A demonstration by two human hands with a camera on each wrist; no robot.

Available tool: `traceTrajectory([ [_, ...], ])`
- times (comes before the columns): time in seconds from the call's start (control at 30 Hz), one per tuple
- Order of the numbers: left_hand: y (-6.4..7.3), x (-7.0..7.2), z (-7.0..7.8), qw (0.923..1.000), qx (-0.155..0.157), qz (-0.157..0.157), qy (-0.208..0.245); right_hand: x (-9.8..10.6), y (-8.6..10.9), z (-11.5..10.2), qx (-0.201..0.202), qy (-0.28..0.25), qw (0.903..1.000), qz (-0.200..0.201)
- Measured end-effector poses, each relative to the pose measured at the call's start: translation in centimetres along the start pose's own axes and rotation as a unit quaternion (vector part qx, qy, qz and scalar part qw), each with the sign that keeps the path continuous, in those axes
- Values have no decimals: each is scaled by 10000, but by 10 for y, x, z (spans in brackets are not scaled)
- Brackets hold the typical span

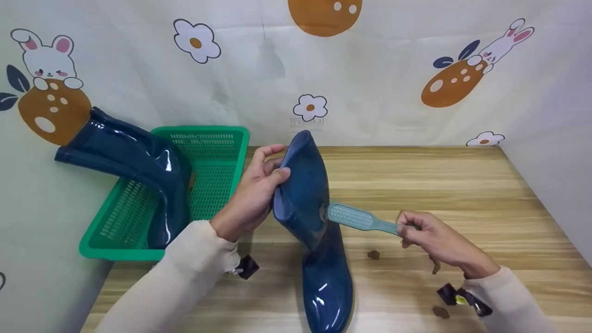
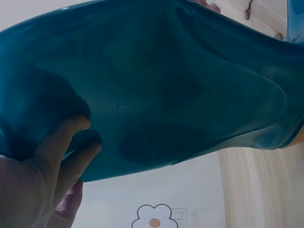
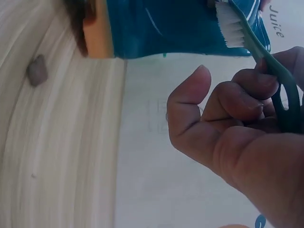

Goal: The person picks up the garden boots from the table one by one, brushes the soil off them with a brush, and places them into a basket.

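Note:
A dark blue rain boot [image 1: 305,189] stands on the table with its shaft leaning and its opening facing left. My left hand [image 1: 254,194] grips the shaft by its top edge, thumb outside and some fingers inside. In my right hand [image 1: 437,240] is the handle of a green scrub brush [image 1: 354,217]. The right wrist view shows its white bristles [image 3: 231,26] facing the boot shaft. A brown mud patch [image 1: 323,212] shows on the shaft at the brush head. Whether the bristles touch the boot I cannot tell.
At the left, a green basket [image 1: 120,254] holds a second blue rain boot [image 1: 134,152], its shaft jutting over the rim. Brown clumps [image 1: 373,255] lie on the wooden table [image 1: 416,175] near my right hand. A patterned sheet [image 1: 370,92] hangs behind the table.

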State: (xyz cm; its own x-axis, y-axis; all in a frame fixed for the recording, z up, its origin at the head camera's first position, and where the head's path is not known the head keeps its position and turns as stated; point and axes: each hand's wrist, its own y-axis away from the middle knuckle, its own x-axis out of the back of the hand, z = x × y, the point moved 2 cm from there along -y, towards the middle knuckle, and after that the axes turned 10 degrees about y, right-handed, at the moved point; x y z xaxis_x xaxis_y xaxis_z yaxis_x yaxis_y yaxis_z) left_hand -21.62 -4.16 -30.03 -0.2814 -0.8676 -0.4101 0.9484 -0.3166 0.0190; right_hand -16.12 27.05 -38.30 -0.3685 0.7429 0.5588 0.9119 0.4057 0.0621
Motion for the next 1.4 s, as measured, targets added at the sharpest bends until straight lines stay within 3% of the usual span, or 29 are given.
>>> traceTrajectory([
  [0.13, 0, 1, 0, 10000, 36, 44, -48, 8, 6, -9, 155, -46, 9996, 223],
  [0.33, 2, -2, -1, 10000, -35, 86, -29, 1, -4, -20, 882, -164, 9955, 307],
  [0.5, 1, -3, -2, 9999, -101, 132, -33, -7, -7, -10, 642, 22, 9979, 49],
  [0.7, 1, 0, -1, 9998, -88, 162, -44, 1, 3, -6, 322, -15, 9994, -124],
  [0.83, 1, 1, -1, 9998, -65, 154, -49, 10, 9, -15, 661, 3, 9978, -66],
  [0.97, 2, 3, -2, 9998, -66, 176, -45, 13, 8, -26, 1010, 131, 9943, 306],
  [1.2, 3, 2, -2, 9998, -96, 145, -12, -2, -10, -23, 638, 326, 9969, 324],
  [1.4, 2, 2, -2, 9996, -86, 252, -20, 3, -1, -12, 132, 460, 9985, 275],
])
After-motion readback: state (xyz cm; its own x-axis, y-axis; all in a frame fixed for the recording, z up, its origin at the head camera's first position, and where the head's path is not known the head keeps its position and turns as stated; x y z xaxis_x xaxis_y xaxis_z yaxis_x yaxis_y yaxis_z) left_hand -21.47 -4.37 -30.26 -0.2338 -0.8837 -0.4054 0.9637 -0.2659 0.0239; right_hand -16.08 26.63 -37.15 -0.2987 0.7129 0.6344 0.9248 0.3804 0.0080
